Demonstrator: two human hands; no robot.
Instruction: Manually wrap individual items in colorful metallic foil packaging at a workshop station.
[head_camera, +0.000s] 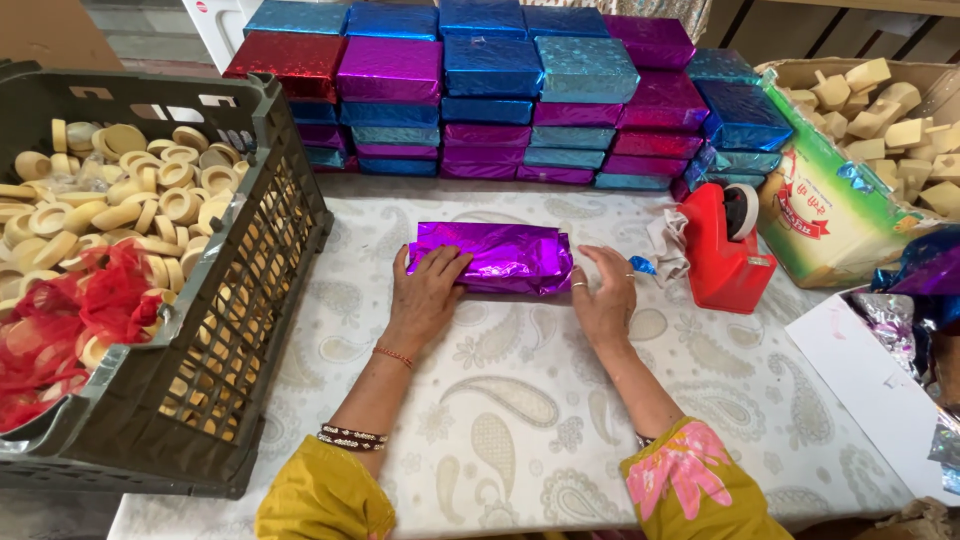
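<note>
A box wrapped in shiny purple foil (500, 255) lies on the patterned tablecloth (520, 400) in the middle of the table. My left hand (428, 290) rests flat on its left end, fingers spread over the foil. My right hand (604, 295) presses against its right end, fingers apart, with a ring on one finger. Both wrists wear bangles and the sleeves are yellow.
A dark plastic crate (240, 290) of round cream pieces and red netting (70, 330) stands at the left. Stacks of foil-wrapped boxes (500, 90) line the back. A red tape dispenser (725, 255), a carton of cream blocks (880, 120) and loose foil sheets (920, 290) sit right.
</note>
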